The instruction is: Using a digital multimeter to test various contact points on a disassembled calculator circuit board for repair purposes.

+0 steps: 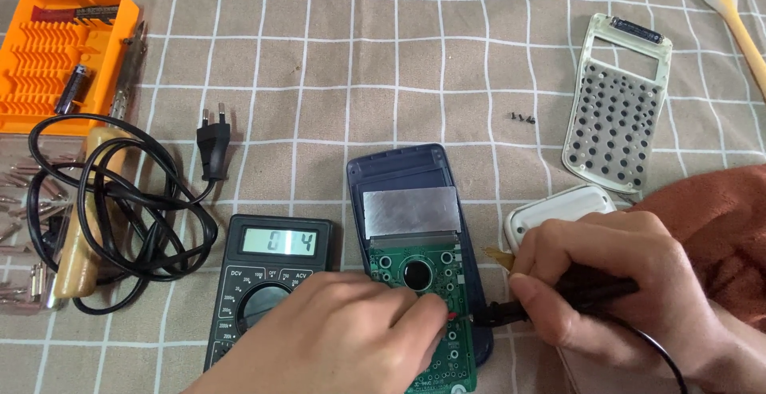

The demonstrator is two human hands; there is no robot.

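Near the middle of the table, a green printed circuit board (435, 314) lies in a dark blue plastic calculator shell (403, 172). The left hand (335, 338) pinches a red probe tip (452, 317) onto it; the right hand (610, 274) grips a black probe (511, 312), its tip touching the board's right edge. A black digital multimeter (275, 282) sits just left.

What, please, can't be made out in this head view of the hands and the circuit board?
- Red probe tip: covered by the left hand.
- Meter dial: half under that hand.
- Circuit board: bottom cut by the frame.
- Right hand: hides most of the black probe.
- Screws: too small.
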